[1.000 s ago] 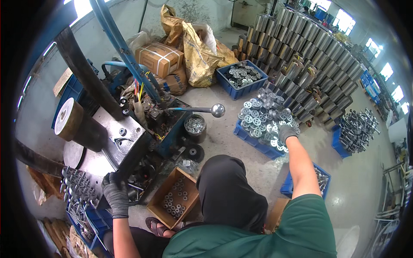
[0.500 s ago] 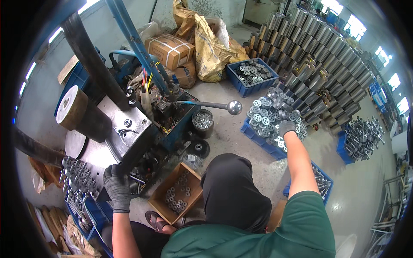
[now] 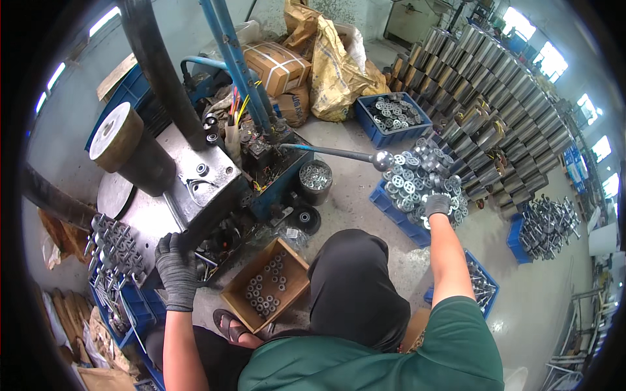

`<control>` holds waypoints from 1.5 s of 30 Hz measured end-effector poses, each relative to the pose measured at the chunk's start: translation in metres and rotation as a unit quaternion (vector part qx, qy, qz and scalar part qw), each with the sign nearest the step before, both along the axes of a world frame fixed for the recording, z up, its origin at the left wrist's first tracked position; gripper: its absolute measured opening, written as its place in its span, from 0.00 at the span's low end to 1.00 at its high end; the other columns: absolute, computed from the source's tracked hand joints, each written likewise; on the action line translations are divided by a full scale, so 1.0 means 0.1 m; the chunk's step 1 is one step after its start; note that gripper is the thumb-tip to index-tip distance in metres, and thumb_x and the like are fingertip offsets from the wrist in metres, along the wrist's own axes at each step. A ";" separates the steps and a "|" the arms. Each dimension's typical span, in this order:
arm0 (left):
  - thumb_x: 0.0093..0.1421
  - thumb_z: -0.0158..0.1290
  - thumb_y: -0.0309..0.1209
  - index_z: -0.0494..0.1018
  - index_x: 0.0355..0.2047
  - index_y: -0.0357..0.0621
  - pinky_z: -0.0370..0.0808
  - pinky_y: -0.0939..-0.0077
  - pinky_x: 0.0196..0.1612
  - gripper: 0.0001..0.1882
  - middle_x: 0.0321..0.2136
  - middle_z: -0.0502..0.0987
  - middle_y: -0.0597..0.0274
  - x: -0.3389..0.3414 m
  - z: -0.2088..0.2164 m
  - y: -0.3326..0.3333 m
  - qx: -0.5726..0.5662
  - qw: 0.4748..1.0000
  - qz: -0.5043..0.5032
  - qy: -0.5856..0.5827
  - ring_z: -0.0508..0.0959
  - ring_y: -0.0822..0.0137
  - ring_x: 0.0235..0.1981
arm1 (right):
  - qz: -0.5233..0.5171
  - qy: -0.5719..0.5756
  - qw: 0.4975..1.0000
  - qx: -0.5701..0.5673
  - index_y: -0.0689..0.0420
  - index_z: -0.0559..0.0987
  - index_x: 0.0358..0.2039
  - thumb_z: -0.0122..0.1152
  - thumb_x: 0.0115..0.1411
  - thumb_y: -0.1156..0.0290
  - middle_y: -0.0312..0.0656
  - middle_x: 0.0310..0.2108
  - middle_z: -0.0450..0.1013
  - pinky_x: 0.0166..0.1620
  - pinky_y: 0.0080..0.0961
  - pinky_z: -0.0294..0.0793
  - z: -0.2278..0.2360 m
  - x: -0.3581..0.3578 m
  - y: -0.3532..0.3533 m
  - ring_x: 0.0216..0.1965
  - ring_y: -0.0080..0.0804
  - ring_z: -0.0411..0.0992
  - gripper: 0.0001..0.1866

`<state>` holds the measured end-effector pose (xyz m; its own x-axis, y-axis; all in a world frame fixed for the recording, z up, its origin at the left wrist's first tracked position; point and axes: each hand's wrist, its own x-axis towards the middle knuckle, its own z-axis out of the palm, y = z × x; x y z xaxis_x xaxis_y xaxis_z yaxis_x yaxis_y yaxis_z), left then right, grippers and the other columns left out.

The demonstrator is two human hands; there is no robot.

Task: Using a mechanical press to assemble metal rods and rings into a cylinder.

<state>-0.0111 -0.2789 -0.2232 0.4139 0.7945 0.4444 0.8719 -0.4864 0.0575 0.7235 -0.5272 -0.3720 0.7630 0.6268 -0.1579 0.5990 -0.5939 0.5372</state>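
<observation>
My left hand (image 3: 176, 274), in a dark grey knit glove, lies at the front edge of the machine's metal plate (image 3: 215, 171). Its fingers are stretched out along the edge, holding nothing that I can see. Far out to the right, my gloved right hand (image 3: 437, 205) reaches down onto a heap of round, spoked metal end caps (image 3: 409, 187). The fingertips are hidden behind the back of that hand, so whether it grips a cap cannot be seen. The heap overfills a blue crate (image 3: 399, 217).
A ball-ended lever (image 3: 339, 152) juts from the machine toward the heap. A wooden box (image 3: 235, 294) of small rings stands by my foot. Shafts with pins (image 3: 117, 247) sit left of my left hand. Stacked metal cylinders (image 3: 495, 85) rise behind the heap.
The whole view has shifted slightly. My right hand stays over the heap of caps and my left hand stays at the plate's edge.
</observation>
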 end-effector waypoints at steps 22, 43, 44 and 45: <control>0.55 0.60 0.26 0.69 0.60 0.38 0.68 0.43 0.62 0.30 0.56 0.71 0.37 0.08 -0.03 0.00 -0.005 1.000 0.000 -0.007 0.70 0.36 0.57 | 0.044 0.152 0.984 -0.075 0.54 0.84 0.49 0.55 0.60 0.43 0.54 0.49 0.81 0.67 0.44 0.66 0.98 -0.13 -0.03 0.53 0.48 0.79 0.30; 0.56 0.60 0.27 0.70 0.57 0.38 0.69 0.44 0.60 0.28 0.54 0.71 0.38 0.11 -0.02 0.02 -0.003 1.000 -0.001 -0.017 0.71 0.36 0.55 | -0.202 0.035 0.939 0.275 0.56 0.81 0.48 0.61 0.59 0.41 0.52 0.46 0.81 0.51 0.45 0.79 0.25 -0.34 -0.40 0.50 0.50 0.80 0.31; 0.56 0.60 0.27 0.70 0.57 0.38 0.69 0.44 0.60 0.27 0.53 0.71 0.38 0.11 -0.03 0.02 -0.004 1.000 -0.003 -0.015 0.71 0.36 0.55 | -0.202 0.029 0.927 0.315 0.58 0.81 0.47 0.61 0.59 0.41 0.53 0.48 0.81 0.51 0.47 0.79 0.20 -0.38 -0.44 0.50 0.52 0.80 0.31; 0.56 0.60 0.28 0.70 0.57 0.38 0.69 0.44 0.60 0.27 0.53 0.71 0.38 0.11 -0.04 0.02 -0.005 1.000 -0.005 -0.013 0.71 0.36 0.55 | -0.249 0.039 0.912 0.323 0.59 0.80 0.50 0.59 0.59 0.39 0.56 0.50 0.80 0.54 0.48 0.78 0.13 -0.42 -0.46 0.52 0.55 0.79 0.35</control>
<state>-0.0005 -0.2769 -0.2272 0.4104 0.7946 0.4474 0.8653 -0.4942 0.0839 0.6815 -0.5727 -0.3591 0.9807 0.1875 0.0556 0.1905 -0.9802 -0.0537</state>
